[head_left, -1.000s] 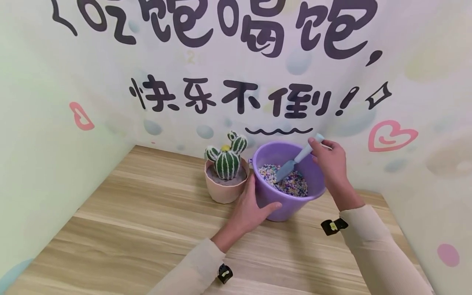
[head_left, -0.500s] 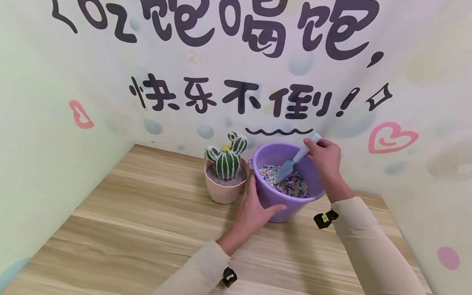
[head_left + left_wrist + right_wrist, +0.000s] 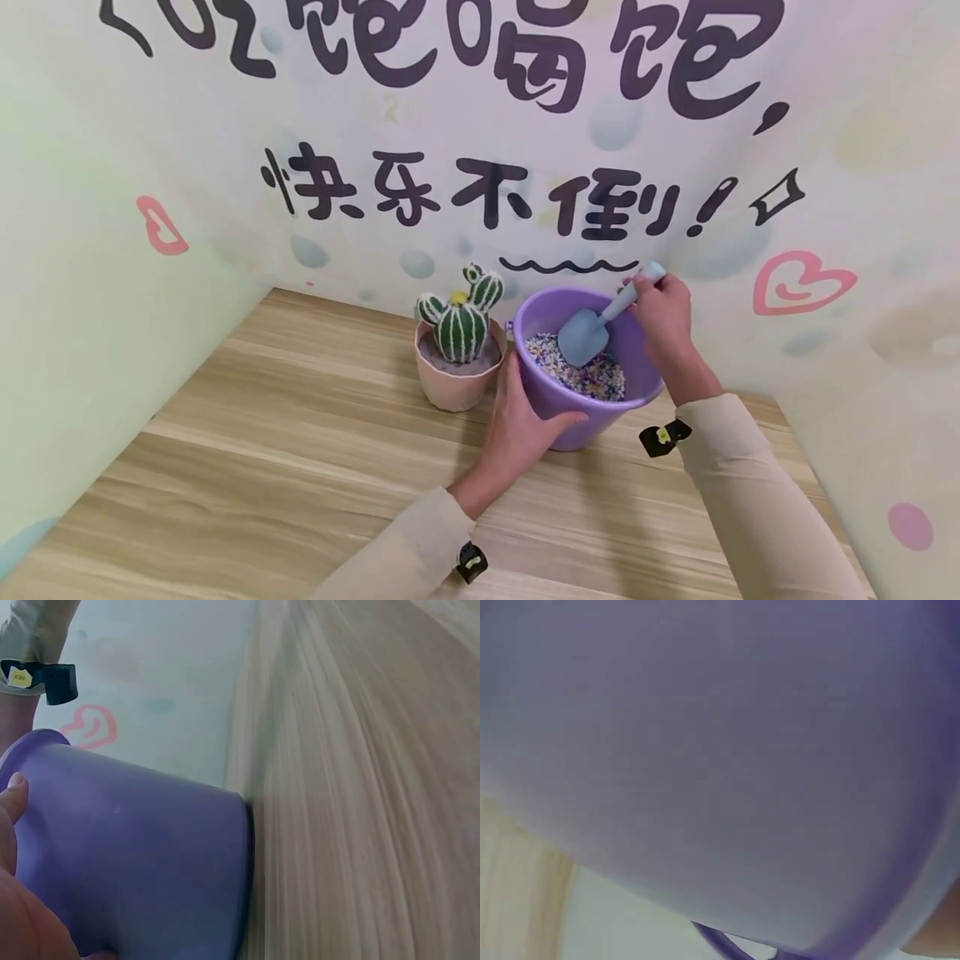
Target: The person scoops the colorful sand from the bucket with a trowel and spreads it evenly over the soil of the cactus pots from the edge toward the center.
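A purple bucket (image 3: 603, 419) stands on the wooden table, with small multicoloured beads (image 3: 592, 385) in its bottom. My left hand (image 3: 516, 429) holds the bucket's near left side, thumb across the front and fingers along the side. The left wrist view shows the bucket wall (image 3: 142, 840) close up, its base on the table. My right hand (image 3: 663, 315) grips the handle of a light blue toy shovel (image 3: 583, 337) over the far right rim. The shovel's blade slants down inside the bucket, its broad face showing over the beads. Bucket wall (image 3: 727, 750) fills most of the right wrist view.
Left of the bucket, close by my left fingers, a knitted cactus (image 3: 462, 335) sits in a pink pot (image 3: 453, 388). Behind rises a white wall hanging (image 3: 360, 250) with black lettering. Side walls bound the wooden table (image 3: 285, 442) left and right.
The shovel blade has turned from nearly edge-on in the beads to broad face showing, and sits slightly higher. My right hand has moved a little left; my left hand stays on the bucket.
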Demonstrator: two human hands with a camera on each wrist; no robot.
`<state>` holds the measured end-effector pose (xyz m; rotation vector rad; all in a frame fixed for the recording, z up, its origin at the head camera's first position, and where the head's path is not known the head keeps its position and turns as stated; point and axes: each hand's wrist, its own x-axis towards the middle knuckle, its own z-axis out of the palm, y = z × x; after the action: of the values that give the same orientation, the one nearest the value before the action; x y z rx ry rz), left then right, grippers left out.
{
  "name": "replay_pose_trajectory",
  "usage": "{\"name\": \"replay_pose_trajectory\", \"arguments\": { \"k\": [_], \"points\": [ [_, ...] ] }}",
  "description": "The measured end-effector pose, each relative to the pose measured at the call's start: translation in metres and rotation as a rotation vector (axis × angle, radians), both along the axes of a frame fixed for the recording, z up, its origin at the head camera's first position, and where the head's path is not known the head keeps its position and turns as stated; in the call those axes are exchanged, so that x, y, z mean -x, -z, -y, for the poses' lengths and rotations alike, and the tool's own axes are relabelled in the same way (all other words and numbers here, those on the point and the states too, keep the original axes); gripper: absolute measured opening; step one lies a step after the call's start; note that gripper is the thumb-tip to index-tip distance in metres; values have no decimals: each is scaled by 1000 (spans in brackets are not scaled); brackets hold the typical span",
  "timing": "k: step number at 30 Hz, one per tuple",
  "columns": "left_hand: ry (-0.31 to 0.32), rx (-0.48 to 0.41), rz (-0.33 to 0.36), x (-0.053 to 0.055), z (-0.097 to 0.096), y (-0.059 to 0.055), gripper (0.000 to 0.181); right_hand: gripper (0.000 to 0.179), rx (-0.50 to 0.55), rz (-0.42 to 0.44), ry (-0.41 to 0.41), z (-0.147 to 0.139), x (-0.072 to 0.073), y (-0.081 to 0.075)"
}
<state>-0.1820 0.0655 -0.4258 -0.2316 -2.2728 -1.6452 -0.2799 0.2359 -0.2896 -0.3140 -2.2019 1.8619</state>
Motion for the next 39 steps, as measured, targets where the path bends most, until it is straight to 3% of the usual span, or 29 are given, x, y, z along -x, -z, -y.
{"name": "replay_pose_trajectory", "arguments": {
  "k": [6,13,20,23,31,39],
  "points": [
    [-13,-21,-14,2,-4,2,131,40,-28,-100,-55,-3,2,-7],
    [-31,-20,-20,4,-9,5,133,42,-220,-120,-144,-14,3,-4],
    [-37,-30,17,4,-10,7,134,36,-196,-173,-246,-20,3,5],
    [-42,-24,16,4,-10,7,134,32,-200,-179,-254,-20,2,9],
    [-47,-11,-1,5,-9,6,135,39,-362,-197,-264,-25,9,25],
    [-58,14,-12,6,-10,8,135,19,-328,-231,-288,-34,11,35]
  ]
}}
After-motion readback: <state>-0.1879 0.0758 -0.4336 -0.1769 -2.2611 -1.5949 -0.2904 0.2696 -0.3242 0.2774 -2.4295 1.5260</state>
